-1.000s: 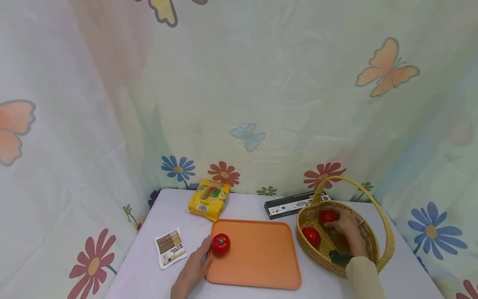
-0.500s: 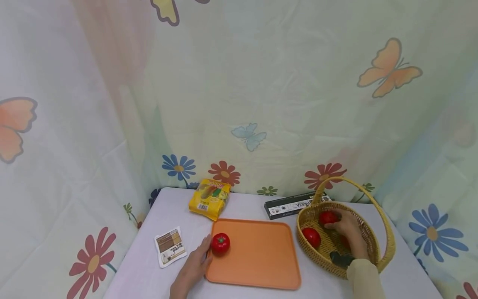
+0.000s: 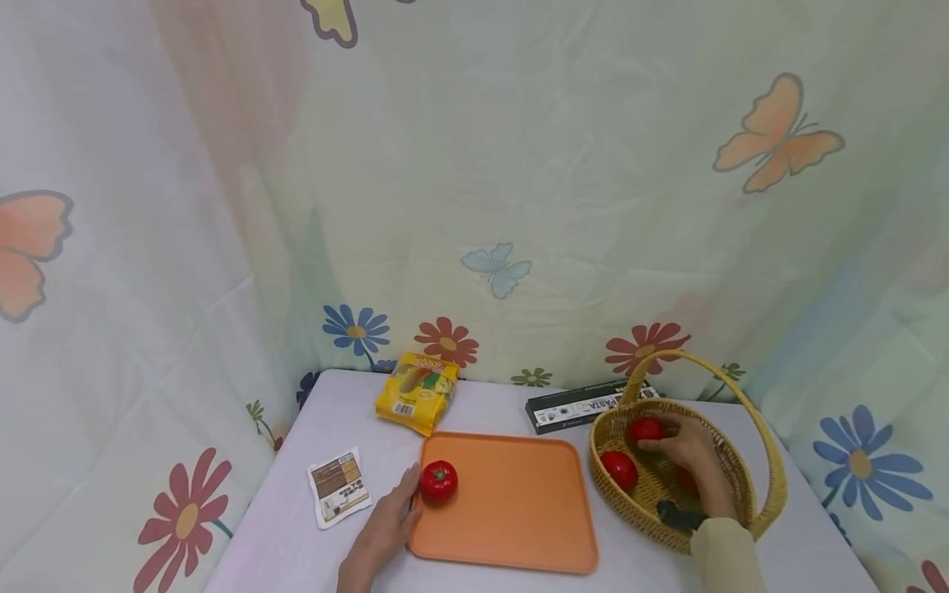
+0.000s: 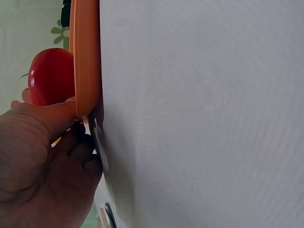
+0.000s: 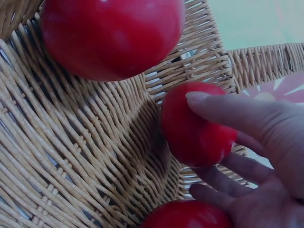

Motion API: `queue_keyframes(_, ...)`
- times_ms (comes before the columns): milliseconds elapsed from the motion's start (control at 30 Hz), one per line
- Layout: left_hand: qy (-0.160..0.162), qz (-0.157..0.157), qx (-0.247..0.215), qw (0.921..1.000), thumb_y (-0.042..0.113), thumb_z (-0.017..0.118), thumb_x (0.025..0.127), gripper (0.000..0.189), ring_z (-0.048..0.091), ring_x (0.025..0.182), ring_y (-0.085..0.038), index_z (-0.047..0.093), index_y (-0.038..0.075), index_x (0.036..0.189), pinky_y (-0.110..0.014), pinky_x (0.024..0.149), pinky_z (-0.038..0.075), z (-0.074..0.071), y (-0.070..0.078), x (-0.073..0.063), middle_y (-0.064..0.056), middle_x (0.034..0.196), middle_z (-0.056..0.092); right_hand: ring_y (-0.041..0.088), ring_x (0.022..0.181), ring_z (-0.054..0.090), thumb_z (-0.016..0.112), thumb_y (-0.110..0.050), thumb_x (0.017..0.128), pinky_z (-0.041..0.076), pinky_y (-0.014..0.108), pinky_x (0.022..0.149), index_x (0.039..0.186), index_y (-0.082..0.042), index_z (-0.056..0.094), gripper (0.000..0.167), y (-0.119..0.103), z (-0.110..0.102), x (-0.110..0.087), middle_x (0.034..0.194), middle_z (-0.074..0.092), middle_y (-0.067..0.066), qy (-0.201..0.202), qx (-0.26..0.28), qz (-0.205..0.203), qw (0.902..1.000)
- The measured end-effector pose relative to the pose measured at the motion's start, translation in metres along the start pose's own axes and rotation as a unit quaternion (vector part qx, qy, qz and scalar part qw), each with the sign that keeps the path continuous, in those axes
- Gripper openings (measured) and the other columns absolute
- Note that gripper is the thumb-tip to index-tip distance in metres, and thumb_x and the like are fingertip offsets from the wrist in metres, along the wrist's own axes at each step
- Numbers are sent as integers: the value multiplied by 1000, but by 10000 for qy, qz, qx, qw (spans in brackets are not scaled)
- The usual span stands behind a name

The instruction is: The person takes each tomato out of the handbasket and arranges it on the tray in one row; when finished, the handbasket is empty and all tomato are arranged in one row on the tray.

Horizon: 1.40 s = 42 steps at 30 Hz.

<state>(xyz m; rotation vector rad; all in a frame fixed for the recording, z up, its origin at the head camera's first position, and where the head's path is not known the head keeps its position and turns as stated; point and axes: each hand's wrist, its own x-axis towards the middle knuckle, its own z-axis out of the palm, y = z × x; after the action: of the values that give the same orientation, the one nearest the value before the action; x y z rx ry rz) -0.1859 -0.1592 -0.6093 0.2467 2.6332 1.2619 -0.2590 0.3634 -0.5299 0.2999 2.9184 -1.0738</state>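
Observation:
My left hand (image 3: pixel 385 523) grips the left edge of an orange tray (image 3: pixel 519 502), thumb over the rim and fingers curled below it in the left wrist view. Right by that thumb, a red tomato (image 3: pixel 439 480) with a green stem sits on the tray. Inside a wicker basket (image 3: pixel 630 506), my right hand (image 3: pixel 689 453) holds another tomato (image 5: pixel 190 128) between thumb and fingers. A larger-looking red tomato (image 5: pixel 114 38) lies near it, and part of one more red, round thing (image 5: pixel 190 216) shows under the hand. A dark green thing (image 3: pixel 680 516) lies at the basket's near side.
The basket's tall handle (image 3: pixel 767 445) arches over its right side. A black pasta box (image 3: pixel 574 408) lies behind the basket. Left of the tray are a yellow packet (image 3: pixel 418 394) and a flat white-and-brown pouch (image 3: pixel 339 487). A flowered curtain (image 3: pixel 519 206) hangs behind the table.
My right hand has shifted slightly left inside the basket, and the tomato in it has moved along. The left hand stays at the tray's edge.

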Motion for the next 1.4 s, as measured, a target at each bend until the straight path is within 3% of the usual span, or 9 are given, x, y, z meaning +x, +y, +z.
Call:
queue_keyframes(400, 58, 64, 78, 9999, 12, 68, 106, 71, 31, 160, -40, 35, 8, 169, -63, 128, 30, -1, 1, 0, -15, 173, 37, 56, 128, 52, 87, -37, 92, 51, 72, 110, 151, 8, 52, 81, 2, 3, -5, 146, 54, 39, -12, 388, -138, 9992)
queue_keyframes(733, 38, 42, 124, 9999, 10, 68, 105, 72, 32, 160, -43, 35, 8, 169, -66, 128, 30, -1, -1, -1, -17, 172, 37, 56, 137, 49, 86, -40, 94, 51, 69, 113, 154, 6, 47, 85, -13, 0, -17, 153, 49, 37, -168, 1073, -93, 9940)
queue_keyframes(900, 25, 65, 117, 9999, 11, 69, 105, 73, 32, 160, -43, 35, 8, 169, -65, 128, 30, -2, 1, 0, -18, 173, 36, 50, 131, 55, 86, -39, 94, 58, 60, 108, 156, 3, 48, 83, -23, -5, -27, 150, 55, 34, -186, 1095, -411, 9930)
queue_keyframes(1133, 1, 63, 84, 9999, 10, 68, 105, 72, 31, 160, -43, 34, 8, 169, -65, 128, 29, -2, 2, -1, -18, 173, 36, 47, 128, 60, 86, -35, 94, 63, 33, 92, 157, 2, 48, 83, -41, -10, -43, 148, 58, 32, -500, 1270, -842, 9871)
queue_keyframes(1233, 22, 147, 105, 9998, 9, 68, 105, 71, 31, 160, -43, 35, 6, 168, -65, 129, 29, -2, 2, -1, -18, 173, 36, 47, 126, 62, 85, -30, 95, 64, 30, 88, 157, 4, 49, 79, -45, -8, -47, 147, 58, 33, -647, 1360, -1094, 9825)
queue_keyframes(1400, 10, 160, 112, 9998, 10, 68, 105, 72, 31, 160, -43, 35, 6, 168, -65, 128, 29, -2, 2, -1, -18, 173, 36, 45, 122, 66, 83, -21, 97, 69, 37, 87, 150, 5, 56, 66, -50, -1, -54, 142, 63, 31, -834, 1471, -1402, 9756)
